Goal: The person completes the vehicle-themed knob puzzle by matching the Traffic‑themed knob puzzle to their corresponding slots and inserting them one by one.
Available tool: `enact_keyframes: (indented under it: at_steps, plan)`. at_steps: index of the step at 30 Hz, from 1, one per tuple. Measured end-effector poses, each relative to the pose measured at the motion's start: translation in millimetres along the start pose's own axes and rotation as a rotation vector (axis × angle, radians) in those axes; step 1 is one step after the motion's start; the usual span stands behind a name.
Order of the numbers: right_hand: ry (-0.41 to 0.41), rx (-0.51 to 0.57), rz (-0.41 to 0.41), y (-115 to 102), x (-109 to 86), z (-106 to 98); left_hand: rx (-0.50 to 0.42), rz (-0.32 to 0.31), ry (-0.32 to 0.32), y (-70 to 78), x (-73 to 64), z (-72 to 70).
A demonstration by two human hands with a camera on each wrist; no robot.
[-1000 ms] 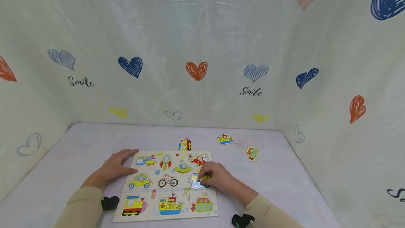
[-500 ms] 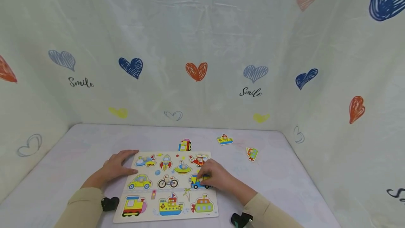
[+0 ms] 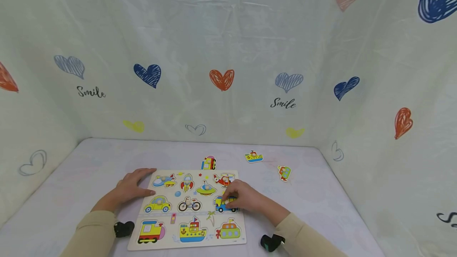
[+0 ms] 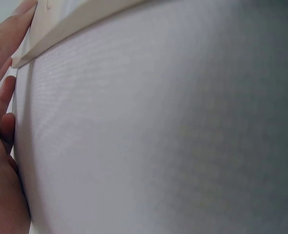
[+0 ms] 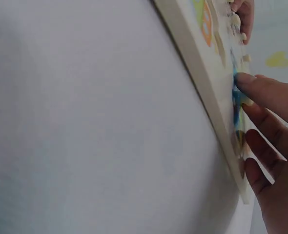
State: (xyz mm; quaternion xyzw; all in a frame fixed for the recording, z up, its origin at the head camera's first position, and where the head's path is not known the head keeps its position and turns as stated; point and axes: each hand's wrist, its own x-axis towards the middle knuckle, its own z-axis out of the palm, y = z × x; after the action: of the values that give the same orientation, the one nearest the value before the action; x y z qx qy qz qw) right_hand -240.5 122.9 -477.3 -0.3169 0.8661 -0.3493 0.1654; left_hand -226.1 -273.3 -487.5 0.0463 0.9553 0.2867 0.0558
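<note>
A wooden peg puzzle board (image 3: 185,220) with vehicle pictures lies on the table. My right hand (image 3: 244,196) is at its right side, thumb and fingertips pinching the knob of a blue-and-yellow bus piece (image 3: 220,205). The bus sits in the middle row, lined up with its outline and partly hidden by the fingers. In the right wrist view, the thumb (image 5: 246,82) and index finger meet over the blue piece. My left hand (image 3: 130,187) rests with spread fingers along the board's upper left edge. Knobbed pieces such as the car (image 3: 158,204) and bicycle (image 3: 189,204) lie in the board.
Beyond the board lie three loose pieces: a train (image 3: 208,163) by its far edge, a boat (image 3: 254,157) farther right, and a tilted submarine (image 3: 284,173). The bottom row shows train, boat (image 3: 193,231) and submarine pictures. A heart-printed curtain (image 3: 221,110) surrounds the table.
The bus piece has settled from a slightly shifted, shiny position into line with its outline, my right hand still on it. My left hand has stayed in place.
</note>
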Motion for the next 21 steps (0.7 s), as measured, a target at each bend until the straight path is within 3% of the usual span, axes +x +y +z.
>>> enact_keyframes:
  at_steps: [11, 21]
  plan:
    - [-0.02, 0.03, 0.055, -7, 30.9, -22, 0.007, -0.004, 0.006, -0.4, -0.6, 1.3]
    - [0.075, 0.15, 0.082, -1, 69.5, -33, -0.002, -0.015, 0.004, 1.3, -0.6, -0.4]
